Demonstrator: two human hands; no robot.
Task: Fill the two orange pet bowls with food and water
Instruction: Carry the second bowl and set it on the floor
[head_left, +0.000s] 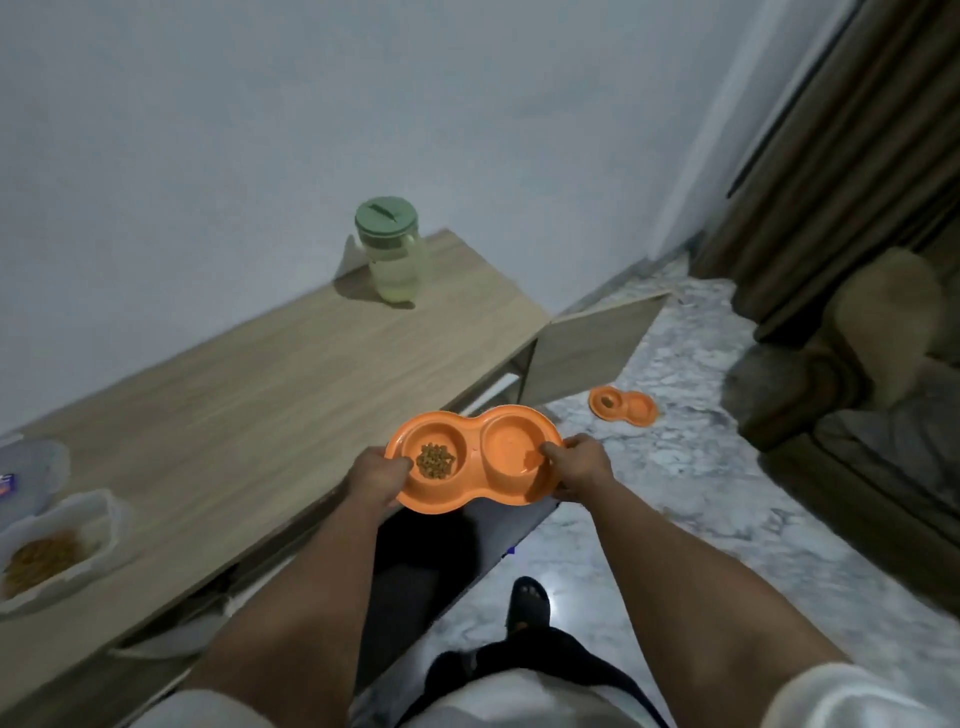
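- The orange double pet bowl is held in the air, past the worktop's front edge and above the floor; its left well holds brown kibble; whether the right well holds water cannot be told.
- The left hand grips the bowl's left rim, fingers curled round it; the right hand grips the right rim, thumb on top.
- A second orange double bowl lies on the marble floor, well apart, some kibble in its left well.
- On the wooden worktop stands a clear jug with a green lid, by the wall; a plastic tub of kibble sits at the left.
- A cabinet door stands open beneath the worktop's end.
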